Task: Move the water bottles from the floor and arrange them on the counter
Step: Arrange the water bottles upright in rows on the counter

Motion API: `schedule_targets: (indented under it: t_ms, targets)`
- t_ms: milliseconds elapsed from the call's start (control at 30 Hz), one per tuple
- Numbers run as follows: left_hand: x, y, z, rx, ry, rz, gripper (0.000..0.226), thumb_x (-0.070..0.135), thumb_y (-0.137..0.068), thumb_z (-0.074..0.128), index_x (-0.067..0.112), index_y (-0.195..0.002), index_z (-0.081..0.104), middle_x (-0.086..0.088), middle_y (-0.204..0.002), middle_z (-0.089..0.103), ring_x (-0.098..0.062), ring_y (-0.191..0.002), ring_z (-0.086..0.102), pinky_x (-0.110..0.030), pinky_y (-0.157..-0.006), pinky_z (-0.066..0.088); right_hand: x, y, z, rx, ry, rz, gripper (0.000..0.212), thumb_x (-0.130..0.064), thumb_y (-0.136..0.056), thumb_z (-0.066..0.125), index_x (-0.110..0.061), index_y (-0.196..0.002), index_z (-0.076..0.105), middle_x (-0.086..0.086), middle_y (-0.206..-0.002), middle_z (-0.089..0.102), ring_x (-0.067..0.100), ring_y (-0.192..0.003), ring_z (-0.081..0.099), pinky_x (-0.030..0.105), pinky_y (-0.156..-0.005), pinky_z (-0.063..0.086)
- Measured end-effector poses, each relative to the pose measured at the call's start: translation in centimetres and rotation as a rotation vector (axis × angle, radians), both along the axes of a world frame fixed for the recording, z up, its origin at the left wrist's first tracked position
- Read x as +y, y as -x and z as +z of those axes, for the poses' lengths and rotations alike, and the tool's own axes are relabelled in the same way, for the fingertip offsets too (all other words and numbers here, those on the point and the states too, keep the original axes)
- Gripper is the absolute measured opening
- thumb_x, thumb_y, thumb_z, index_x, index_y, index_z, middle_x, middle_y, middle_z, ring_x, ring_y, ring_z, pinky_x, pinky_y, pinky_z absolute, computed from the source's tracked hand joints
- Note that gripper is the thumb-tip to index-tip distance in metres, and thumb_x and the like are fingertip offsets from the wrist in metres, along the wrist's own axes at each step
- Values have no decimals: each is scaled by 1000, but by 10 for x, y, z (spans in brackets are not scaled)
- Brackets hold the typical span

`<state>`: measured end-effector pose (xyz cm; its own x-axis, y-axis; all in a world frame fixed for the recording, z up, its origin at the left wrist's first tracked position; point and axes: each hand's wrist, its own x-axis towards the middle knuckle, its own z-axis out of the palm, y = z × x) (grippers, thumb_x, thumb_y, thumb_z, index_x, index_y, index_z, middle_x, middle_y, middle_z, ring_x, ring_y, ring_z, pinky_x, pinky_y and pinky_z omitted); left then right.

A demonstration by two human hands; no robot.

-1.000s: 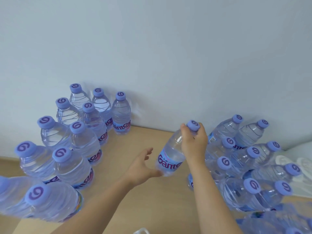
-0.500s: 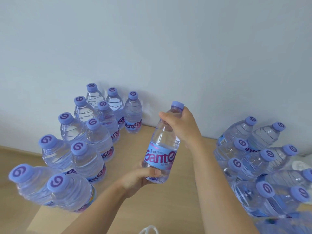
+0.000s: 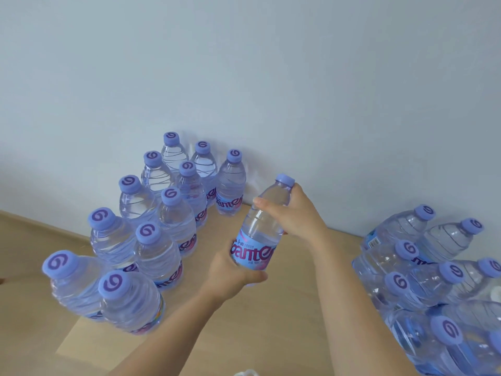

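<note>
Held bottle [image 3: 260,229] at frame centre, above wooden counter [image 3: 298,308], clear of surface. Long axis tilted: cap [image 3: 284,179] points up and right toward wall [image 3: 244,63], base down-left. Your right hand [image 3: 295,213] clamps bottle's upper body just below cap, fingers curled round it. Your left hand [image 3: 233,272] grips its base, thumb wrapped under label. Upright bottles [image 3: 151,240] stand in rows at left of frame. Second cluster of bottles [image 3: 433,272] packed at right edge, caps leaning right.
</note>
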<state>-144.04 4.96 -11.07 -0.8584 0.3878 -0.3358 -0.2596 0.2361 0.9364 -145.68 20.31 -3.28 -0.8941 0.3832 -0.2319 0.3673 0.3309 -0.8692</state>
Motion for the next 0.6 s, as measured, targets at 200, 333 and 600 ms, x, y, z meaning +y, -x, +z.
schedule_targets:
  t_ms: [200,333,600]
  targets:
    - [0,4,-30,128,50,180,71,11,-60,72,14,-125,45,-8,-115,53,-27,-107,52,-37,-82,51,-31,32,-22,82,-123,-49,56,-50,-65,77,-24,-101,41,-21,-84,52,-6,-76,52,21,-62,42]
    - [-6,5,-46,82,190,88,88,14,-76,66,27,-146,15,13,-121,27,-8,-102,41,-2,-55,37,-48,51,-39,131,-156,-45,54,-44,-63,81,-24,-93,41,-20,-80,53,-4,-72,53,18,-56,38]
    - [-7,54,-55,17,84,132,65,3,-76,63,16,-135,39,-1,-132,48,-18,-118,49,-26,-86,41,-72,74,-60,182,-150,-35,55,-34,-62,84,-21,-97,43,0,-106,54,19,-98,54,30,-80,45]
